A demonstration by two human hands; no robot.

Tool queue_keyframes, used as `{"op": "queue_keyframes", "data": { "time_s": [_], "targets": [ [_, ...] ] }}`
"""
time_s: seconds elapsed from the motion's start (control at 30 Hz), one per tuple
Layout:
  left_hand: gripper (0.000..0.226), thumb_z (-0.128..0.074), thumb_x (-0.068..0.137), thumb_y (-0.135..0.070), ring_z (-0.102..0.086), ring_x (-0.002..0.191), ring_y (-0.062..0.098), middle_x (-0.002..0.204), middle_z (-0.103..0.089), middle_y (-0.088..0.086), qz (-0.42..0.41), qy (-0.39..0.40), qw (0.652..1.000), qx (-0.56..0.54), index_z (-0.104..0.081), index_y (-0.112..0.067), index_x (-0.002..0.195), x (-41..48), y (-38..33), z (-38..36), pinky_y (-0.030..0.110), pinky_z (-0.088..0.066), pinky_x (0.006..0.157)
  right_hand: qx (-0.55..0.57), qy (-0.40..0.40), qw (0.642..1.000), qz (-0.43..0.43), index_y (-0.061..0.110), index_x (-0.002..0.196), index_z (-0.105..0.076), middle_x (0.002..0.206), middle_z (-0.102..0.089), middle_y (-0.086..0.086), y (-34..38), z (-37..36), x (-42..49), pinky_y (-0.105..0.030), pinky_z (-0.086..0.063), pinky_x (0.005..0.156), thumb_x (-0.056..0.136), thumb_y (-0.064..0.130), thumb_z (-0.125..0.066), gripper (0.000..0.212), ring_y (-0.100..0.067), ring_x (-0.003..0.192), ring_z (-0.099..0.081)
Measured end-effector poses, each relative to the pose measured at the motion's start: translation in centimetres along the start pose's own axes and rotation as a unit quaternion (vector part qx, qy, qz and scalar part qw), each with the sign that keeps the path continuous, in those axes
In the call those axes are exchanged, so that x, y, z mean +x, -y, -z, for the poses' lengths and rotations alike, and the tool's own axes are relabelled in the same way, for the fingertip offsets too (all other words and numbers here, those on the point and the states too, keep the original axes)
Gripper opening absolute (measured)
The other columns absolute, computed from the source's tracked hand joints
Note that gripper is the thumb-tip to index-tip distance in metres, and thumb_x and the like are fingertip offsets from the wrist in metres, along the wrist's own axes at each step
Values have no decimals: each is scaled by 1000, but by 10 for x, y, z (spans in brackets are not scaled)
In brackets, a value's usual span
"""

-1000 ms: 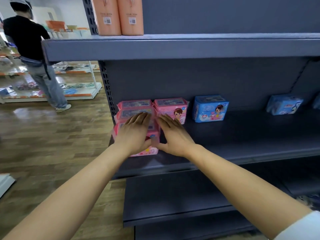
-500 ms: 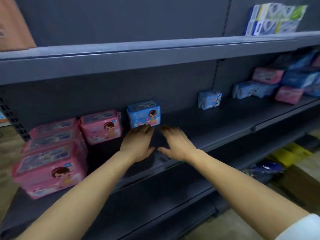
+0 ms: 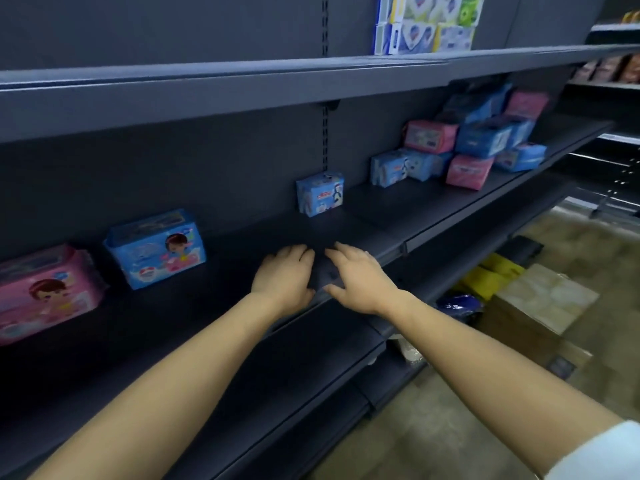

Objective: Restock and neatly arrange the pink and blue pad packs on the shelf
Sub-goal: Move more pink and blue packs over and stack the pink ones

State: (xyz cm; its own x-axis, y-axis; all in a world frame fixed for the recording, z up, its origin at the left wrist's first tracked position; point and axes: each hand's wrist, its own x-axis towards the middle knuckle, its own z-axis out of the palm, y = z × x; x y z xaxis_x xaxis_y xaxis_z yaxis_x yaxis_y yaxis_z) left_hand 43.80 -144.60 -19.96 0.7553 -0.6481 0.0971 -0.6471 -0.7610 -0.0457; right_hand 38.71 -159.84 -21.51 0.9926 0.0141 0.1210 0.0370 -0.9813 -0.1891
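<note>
A dark grey shelf runs from lower left to upper right. A pink pad pack stands at its far left, with a blue pad pack to its right. Further along stands a smaller blue pack. At the far right lies a jumbled pile of blue and pink packs. My left hand and my right hand hover side by side over a bare stretch of shelf, fingers relaxed, holding nothing. Both hands are well apart from every pack.
An upper shelf overhangs, carrying white and blue boxes at the top right. Below are lower dark shelves. On the floor at right sit a cardboard box, yellow packages and a dark blue bag.
My hands left the pink stack and moved right along the shelf. The view swung right, so the pink packs slid left and the far pile came into sight.
</note>
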Motion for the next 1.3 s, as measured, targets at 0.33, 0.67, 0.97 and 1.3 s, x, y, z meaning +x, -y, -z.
{"op": "queue_keyframes", "data": {
  "time_s": [0.33,0.67,0.97,1.3],
  "targets": [
    [64,-55,91,-38,-33,135,24,148,-34,6,-98,-4,995,-11,-30,-12,144,97,-65,-20,36,-32,106,-2,-37,996,-85,14,147,-31,155,-28,-7,-98,3,4,-38,-21,117,91,40,-56,66,-23,142,-25],
    [57,-57,90,-36,-37,131,23,143,-41,5,-168,-26,985,-27,-38,-13,139,219,-108,-28,36,-34,102,2,-64,985,-160,13,146,-33,152,-33,-8,-183,19,58,-36,-25,115,88,32,-57,65,-25,140,-29],
    [50,-60,87,-33,-40,127,22,136,-46,4,-209,-39,977,-33,-44,-14,131,296,-150,-34,35,-34,102,7,-71,975,-209,10,147,-31,153,-31,-9,-251,28,82,-36,-24,115,89,27,-56,65,-26,140,-27],
    [51,-63,87,-27,-36,131,23,141,-38,5,-160,-17,986,-34,-42,-15,133,376,-202,-46,39,-35,105,24,-48,979,-197,10,146,-32,153,-30,-11,-344,40,114,-41,-28,113,89,29,-57,65,-29,140,-27]
  ]
}}
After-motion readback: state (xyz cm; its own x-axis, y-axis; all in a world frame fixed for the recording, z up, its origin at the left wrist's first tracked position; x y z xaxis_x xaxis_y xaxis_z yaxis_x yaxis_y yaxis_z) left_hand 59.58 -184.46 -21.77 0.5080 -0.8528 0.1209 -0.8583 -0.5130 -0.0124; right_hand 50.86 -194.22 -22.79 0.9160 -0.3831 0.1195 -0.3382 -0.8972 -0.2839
